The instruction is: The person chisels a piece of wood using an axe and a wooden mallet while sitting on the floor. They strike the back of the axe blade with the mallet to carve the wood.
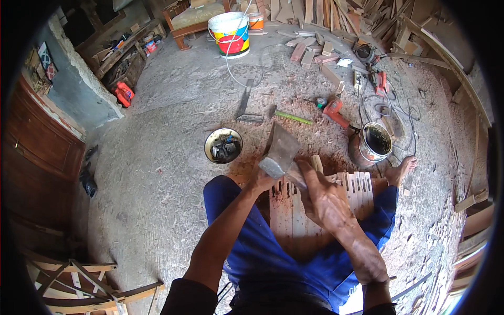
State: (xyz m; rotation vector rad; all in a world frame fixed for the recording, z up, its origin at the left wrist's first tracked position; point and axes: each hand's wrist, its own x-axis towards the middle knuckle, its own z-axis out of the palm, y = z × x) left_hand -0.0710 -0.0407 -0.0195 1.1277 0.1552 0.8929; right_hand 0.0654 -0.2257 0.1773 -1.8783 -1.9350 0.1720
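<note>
A: What do the hands hold?

B: The right hand (325,202) is wrapped around the handle of an axe (282,147). The left hand (264,180) is up by the underside of the axe head — whether it grips anything there, I cannot tell, since the head covers its fingers.

A: Where exactly is the axe?

B: Raised in front of the person, its broad metal head tilted, above the far end of the slats (283,218).

A: And those slats?

B: Pale wood, side by side between the legs in blue trousers (252,252). Dark slots show near their far ends.

A: What lies beyond?

B: A bowl (209,147) of dark metal pieces sits on the floor (157,184), past the left knee. Further off are a try square (244,102) and a green strip (293,117), just beside each other. A red drill (336,113) lies to the right — near a pail (362,152) with a dark inside.

A: Anything at the back?

B: A colourful bucket (231,46) stands in front of a chair (197,17), and wood offcuts (298,51) are scattered to its right.
</note>
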